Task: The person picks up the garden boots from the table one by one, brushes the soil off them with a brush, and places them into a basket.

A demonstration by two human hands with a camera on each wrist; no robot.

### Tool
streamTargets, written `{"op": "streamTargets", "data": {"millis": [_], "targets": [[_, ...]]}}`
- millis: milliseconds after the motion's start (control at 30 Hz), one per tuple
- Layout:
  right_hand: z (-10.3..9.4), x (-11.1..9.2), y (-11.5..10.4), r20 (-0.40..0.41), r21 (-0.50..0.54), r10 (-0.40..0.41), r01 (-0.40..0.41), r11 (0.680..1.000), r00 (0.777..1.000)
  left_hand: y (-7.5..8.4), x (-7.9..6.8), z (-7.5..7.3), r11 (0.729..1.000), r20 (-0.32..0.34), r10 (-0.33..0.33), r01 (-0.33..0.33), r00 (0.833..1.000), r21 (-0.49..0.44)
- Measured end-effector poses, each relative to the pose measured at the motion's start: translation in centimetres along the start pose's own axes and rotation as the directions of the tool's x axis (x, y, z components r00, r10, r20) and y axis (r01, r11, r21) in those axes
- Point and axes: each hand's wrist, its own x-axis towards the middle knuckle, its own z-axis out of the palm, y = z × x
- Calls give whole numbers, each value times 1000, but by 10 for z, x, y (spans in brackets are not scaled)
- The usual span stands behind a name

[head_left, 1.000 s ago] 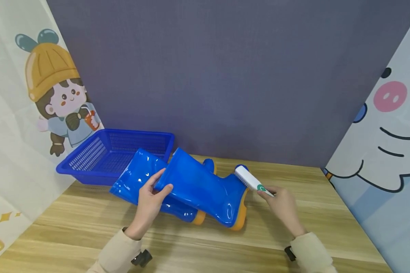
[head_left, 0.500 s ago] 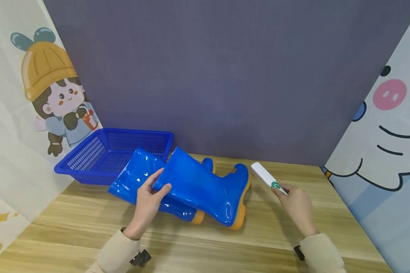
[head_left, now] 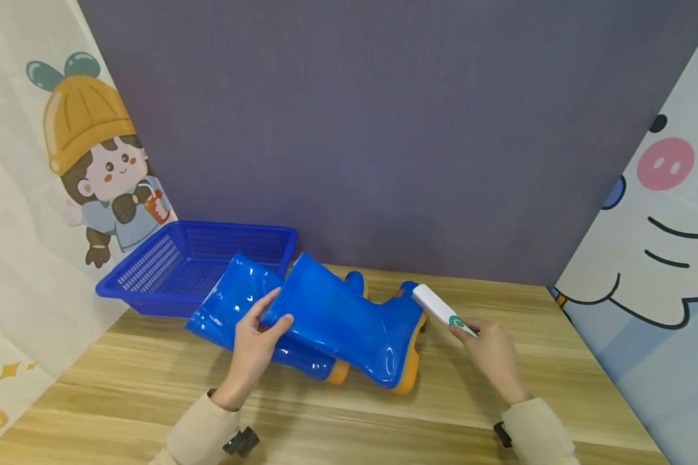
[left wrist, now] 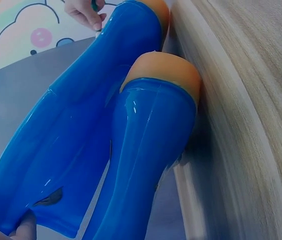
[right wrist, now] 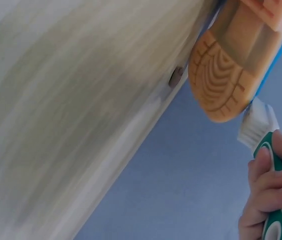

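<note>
A blue rain boot (head_left: 337,316) with an orange sole (right wrist: 221,75) lies on its side, tilted over a second blue rain boot (head_left: 232,303). My left hand (head_left: 254,336) grips the top of the upper boot's shaft, thumb on the near side. A dark mark (left wrist: 49,197) shows on that shaft, and a brownish patch (head_left: 398,293) near the toe. In my right hand (head_left: 491,352) is a white brush (head_left: 433,303) with a green-and-white handle (right wrist: 276,170). Its bristles are at the toe, beside the sole's edge; whether they touch is hard to tell.
Behind the boots on the left stands a blue plastic basket (head_left: 163,297), partly covered by the lower boot's shaft. The wooden table (head_left: 349,426) ends at a grey back panel (head_left: 384,129). Printed cartoon panels flank both sides.
The brush came off the toe and swung right, then returned to the toe, slightly right of its first place. My left hand and both boots have stayed nearly still.
</note>
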Motion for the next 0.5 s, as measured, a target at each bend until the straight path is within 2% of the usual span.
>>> {"op": "streamTargets", "data": {"millis": [200, 333, 500], "targets": [[-8, -1, 10, -38, -11, 13, -14, 1000, 999, 2, -1, 3, 1000, -12, 2, -2, 1000, -9], [-14, -4, 13, -55, 5, 26, -26, 1000, 998, 7, -2, 10, 997, -46, -23, 19, 999, -79], [-22, -9, 13, -67, 20, 46, -45, 999, 997, 19, -3, 26, 984, -94, -46, 29, 994, -176]]}}
